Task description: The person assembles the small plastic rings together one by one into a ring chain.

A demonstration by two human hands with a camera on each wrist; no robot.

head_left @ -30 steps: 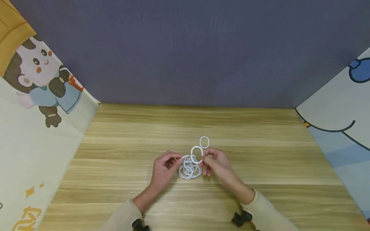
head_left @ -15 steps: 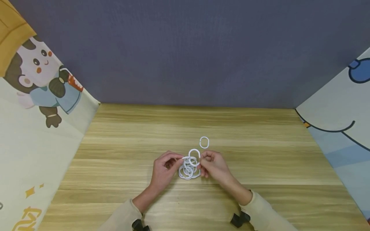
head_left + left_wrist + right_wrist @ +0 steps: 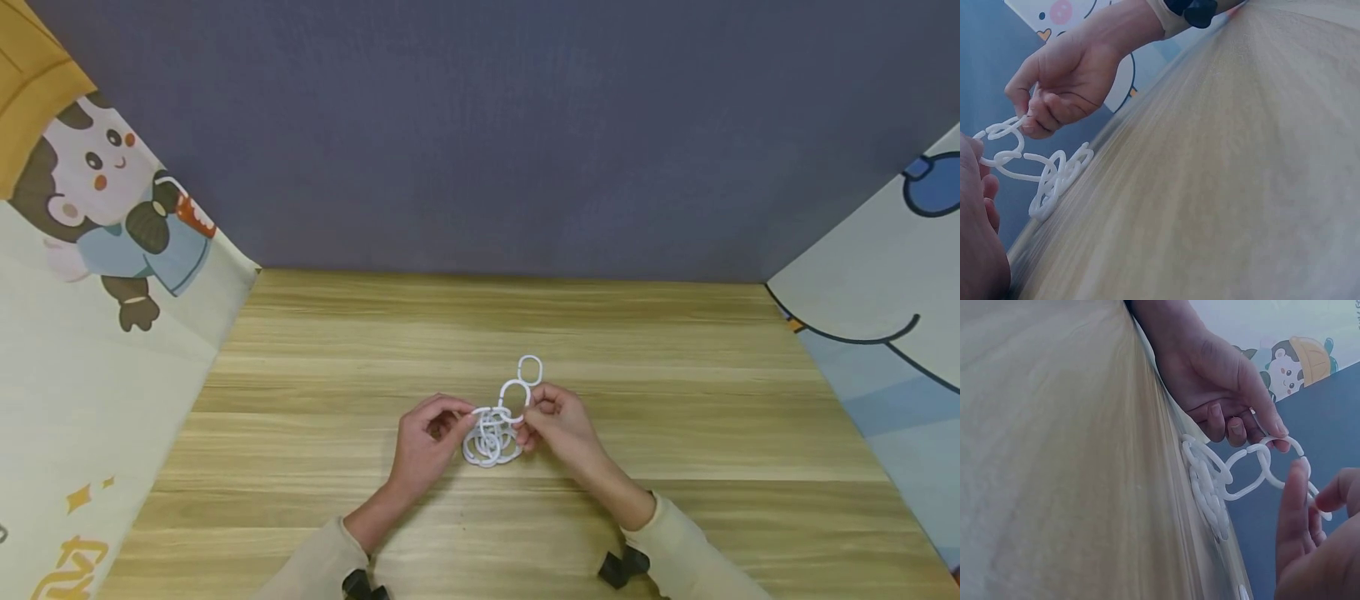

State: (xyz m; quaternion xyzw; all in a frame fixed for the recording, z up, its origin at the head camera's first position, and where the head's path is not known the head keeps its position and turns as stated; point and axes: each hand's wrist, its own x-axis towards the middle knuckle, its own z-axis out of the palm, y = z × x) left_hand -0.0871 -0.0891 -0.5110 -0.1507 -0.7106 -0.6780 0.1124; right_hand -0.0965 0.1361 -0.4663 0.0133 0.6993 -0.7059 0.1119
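My left hand (image 3: 431, 442) pinches a white plastic oval split ring (image 3: 483, 409) between thumb and forefinger, at the top of a chain of linked rings. The rest of that ring chain (image 3: 483, 461) lies heaped on the table between both hands. My right hand (image 3: 564, 429) pinches another white oval split ring (image 3: 514, 382) by its right side, held up beside the left hand's ring. In the right wrist view the held rings (image 3: 1297, 445) overlap close to the left thumb tip. The left wrist view shows the chain (image 3: 1054, 181) hanging down to the tabletop.
A single loose ring (image 3: 541, 370) lies on the wooden table (image 3: 337, 333) just beyond the right hand. A dark blue-grey panel (image 3: 480, 142) stands behind the table, with cartoon-printed panels (image 3: 187, 325) at both sides. Black wrist devices (image 3: 624, 568) sit at the sleeves.
My right hand dipped left and down with its ring over the chain, then came back right and up, so the ring overlaps the chain less. The left hand stays almost still.
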